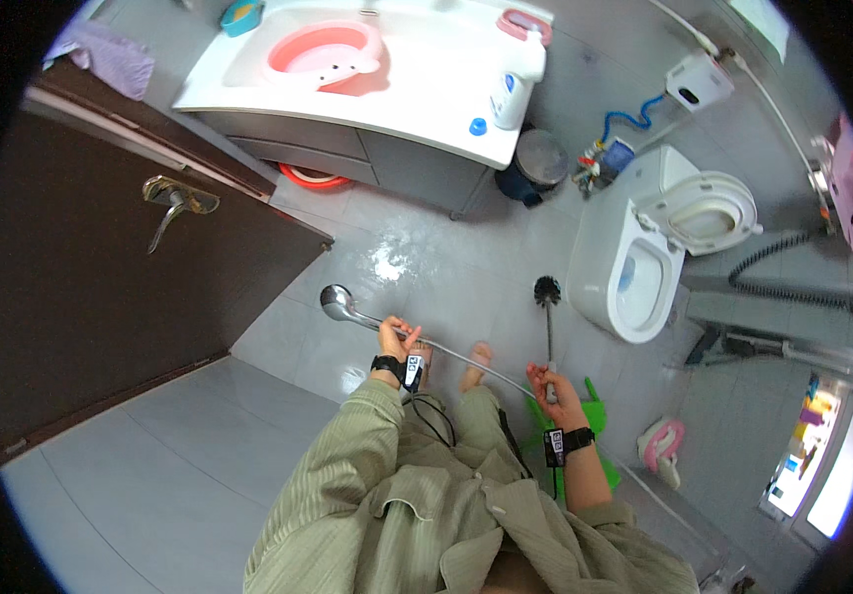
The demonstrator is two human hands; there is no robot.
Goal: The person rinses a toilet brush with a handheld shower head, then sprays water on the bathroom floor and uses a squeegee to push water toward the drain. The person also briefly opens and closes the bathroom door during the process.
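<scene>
My left hand (394,339) grips the handle of a chrome shower head (337,302), which points away to the left. Its metal hose (463,358) runs to the right across my bare feet and passes close by my right wrist. In my right hand (556,393) is the handle end of a toilet brush (547,292); its black bristle head is out in front, near the floor beside the toilet (645,275). The toilet's lid and seat are raised. A green plastic stool (596,423) is partly hidden beneath my right hand.
Wet patches shine on the tiled floor (389,260). Ahead stands a white washbasin counter (426,96) with a pink basin (322,52), a white bottle (512,96) and a blue cap (478,127). A lidded bin (541,160) sits beside it. At left is a brown door (100,252).
</scene>
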